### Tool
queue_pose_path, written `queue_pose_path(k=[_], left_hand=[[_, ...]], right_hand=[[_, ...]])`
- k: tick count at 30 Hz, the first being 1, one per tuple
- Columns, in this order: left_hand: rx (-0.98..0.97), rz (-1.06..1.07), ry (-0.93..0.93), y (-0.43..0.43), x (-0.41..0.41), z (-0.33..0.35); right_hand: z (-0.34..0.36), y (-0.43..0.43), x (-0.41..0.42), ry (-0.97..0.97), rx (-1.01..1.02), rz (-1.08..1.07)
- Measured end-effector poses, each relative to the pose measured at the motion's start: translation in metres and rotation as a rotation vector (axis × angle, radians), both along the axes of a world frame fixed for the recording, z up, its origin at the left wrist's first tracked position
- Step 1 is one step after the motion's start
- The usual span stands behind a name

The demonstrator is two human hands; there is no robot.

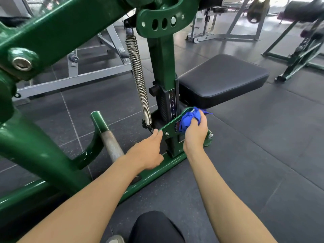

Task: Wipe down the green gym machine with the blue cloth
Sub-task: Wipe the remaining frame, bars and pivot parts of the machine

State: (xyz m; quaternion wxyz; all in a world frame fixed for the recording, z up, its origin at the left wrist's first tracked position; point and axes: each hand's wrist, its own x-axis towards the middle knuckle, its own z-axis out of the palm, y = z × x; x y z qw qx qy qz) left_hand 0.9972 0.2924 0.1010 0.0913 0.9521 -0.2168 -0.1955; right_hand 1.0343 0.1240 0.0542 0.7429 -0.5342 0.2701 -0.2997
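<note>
The green gym machine (162, 55) fills the left and centre, with an upright post, a numbered seat adjuster and a low base rail. My right hand (195, 132) grips the bunched blue cloth (189, 119) and presses it against a slanted green bracket plate (171, 126) at the foot of the post. My left hand (146, 152) rests on the lower end of that same plate, fingertips touching its edge, fingers fairly straight. Part of the plate's sticker is hidden by the cloth.
A black padded seat (222, 79) sits just above my right hand. A long steel spring (138, 79) hangs left of the post. A knurled steel peg (111, 143) juts out lower left. Grey and green machine frames stand behind on the dark rubber floor (254, 155). My knee (154, 227) is at the bottom.
</note>
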Motion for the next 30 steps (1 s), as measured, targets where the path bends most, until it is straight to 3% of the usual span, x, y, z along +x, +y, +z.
queue_pose_path(k=[5, 11, 15, 25, 30], left_hand=[[-0.054, 0.014, -0.036, 0.000, 0.000, -0.002], [-0.057, 0.001, -0.034, 0.001, 0.003, -0.003], [-0.062, -0.007, -0.036, 0.003, 0.005, -0.005], [-0.048, 0.012, -0.077, -0.004, 0.005, 0.001], [-0.046, 0.012, -0.076, -0.005, 0.005, 0.003]], right_hand=[[0.003, -0.012, 0.003, 0.026, 0.077, -0.078], [0.024, -0.035, 0.010, -0.073, 0.401, -0.158], [0.039, -0.032, 0.012, -0.037, 0.426, -0.121], [0.025, 0.000, 0.002, 0.109, 0.251, 0.022], [0.007, -0.003, -0.012, 0.189, -0.026, 0.073]])
